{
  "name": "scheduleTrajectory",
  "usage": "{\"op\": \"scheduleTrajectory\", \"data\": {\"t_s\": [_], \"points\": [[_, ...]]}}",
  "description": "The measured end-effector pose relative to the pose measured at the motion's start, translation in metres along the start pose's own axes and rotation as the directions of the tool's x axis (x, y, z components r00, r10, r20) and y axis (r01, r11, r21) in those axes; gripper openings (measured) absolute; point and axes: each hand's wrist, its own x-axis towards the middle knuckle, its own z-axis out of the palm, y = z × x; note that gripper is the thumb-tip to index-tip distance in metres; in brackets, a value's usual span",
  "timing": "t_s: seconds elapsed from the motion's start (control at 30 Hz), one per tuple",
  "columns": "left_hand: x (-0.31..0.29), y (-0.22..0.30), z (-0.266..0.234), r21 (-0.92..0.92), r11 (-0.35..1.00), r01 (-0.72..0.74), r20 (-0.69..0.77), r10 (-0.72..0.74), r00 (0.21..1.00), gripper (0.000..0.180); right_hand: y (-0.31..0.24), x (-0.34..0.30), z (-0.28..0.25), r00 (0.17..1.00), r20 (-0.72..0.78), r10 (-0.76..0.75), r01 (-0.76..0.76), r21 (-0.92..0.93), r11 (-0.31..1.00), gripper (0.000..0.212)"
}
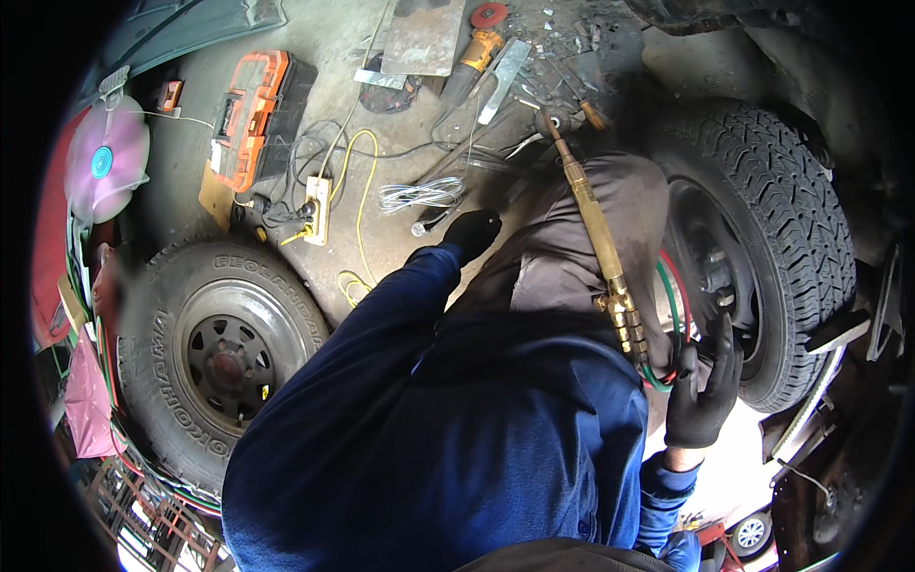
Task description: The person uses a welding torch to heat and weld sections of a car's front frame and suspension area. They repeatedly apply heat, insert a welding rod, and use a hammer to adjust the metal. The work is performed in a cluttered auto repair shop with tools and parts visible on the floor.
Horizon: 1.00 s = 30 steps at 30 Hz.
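Observation:
A brass cutting torch [596, 224] lies along my bent leg [629, 191], its tip toward the far side. Red and green hoses [664, 296] run from its near end, looping beside the wheel. My right hand [703, 396], in a black glove, is raised by those hoses with fingers stretched toward the wheel hub; nothing shows in it. The mounted wheel with a knobbly tyre [796, 210] stands at the right. My left hand [472, 235], also gloved in black, is out in front by my leg, fingers curled and mostly hidden; whether it holds anything does not show.
A loose wheel [229, 362] lies at the left. Beyond it are an orange-and-black toolbox [255, 119], a power strip [317, 210] with cables, and a coil of wire [419, 195]. An angle grinder [472, 67] and metal plates [419, 36] lie at the far side. A fan [105, 164] spins at far left.

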Motion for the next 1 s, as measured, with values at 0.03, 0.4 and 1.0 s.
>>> {"op": "scheduleTrajectory", "data": {"t_s": [0.03, 0.4, 1.0], "points": [[0.001, 0.002, -0.004, -0.028, 1.0, -0.013, 0.008, 0.013, 1.0, 0.038, 0.0, -0.004, -0.001, 1.0, -0.01, 0.018, -0.018, 0.004, 1.0, 0.057], [0.087, 0.039, -0.108, 0.101, 0.948, -0.302, -0.527, 0.308, 0.792, 0.035, 0.008, -0.044, -0.007, 0.943, -0.283, 0.174, -0.135, 0.151, 0.979, 0.051], [0.364, 0.045, -0.09, 0.235, 0.903, 0.36, -0.493, -0.208, 0.845, 0.057, -0.006, -0.08, -0.011, 0.942, -0.317, 0.111, -0.088, 0.085, 0.992, 0.056]]}}
